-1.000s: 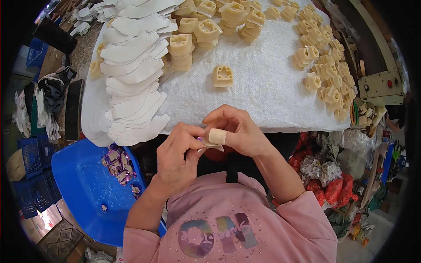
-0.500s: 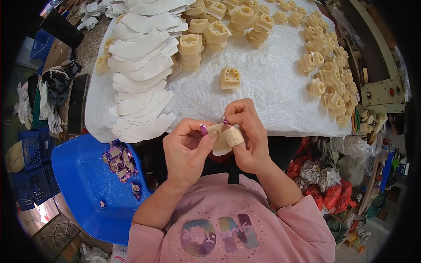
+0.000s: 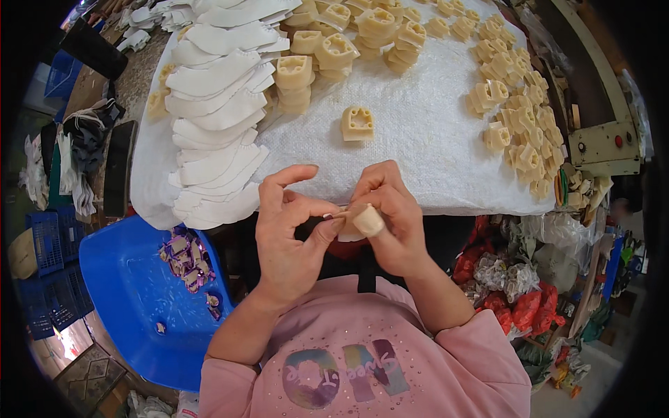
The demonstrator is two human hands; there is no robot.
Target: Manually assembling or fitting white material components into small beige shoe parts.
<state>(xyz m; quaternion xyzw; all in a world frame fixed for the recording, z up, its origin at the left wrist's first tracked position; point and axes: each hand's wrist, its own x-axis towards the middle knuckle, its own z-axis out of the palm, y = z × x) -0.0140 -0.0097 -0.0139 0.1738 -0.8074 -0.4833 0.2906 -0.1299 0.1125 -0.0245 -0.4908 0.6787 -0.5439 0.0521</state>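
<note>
Blue crates [image 3: 47,244] at left; red bags [image 3: 547,306] lower right; pale control box [image 3: 603,155] above.

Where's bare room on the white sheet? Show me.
Bare sheet: right of the lone cream block, up to the right-hand cream pieces; left of it, short of the white cutouts. Crowded: both sides and far end.

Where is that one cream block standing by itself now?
In the head view, the lone cream block sits above centre on the white sheet, just beyond the left hand and right hand, right of the overlapping white pieces.
</note>
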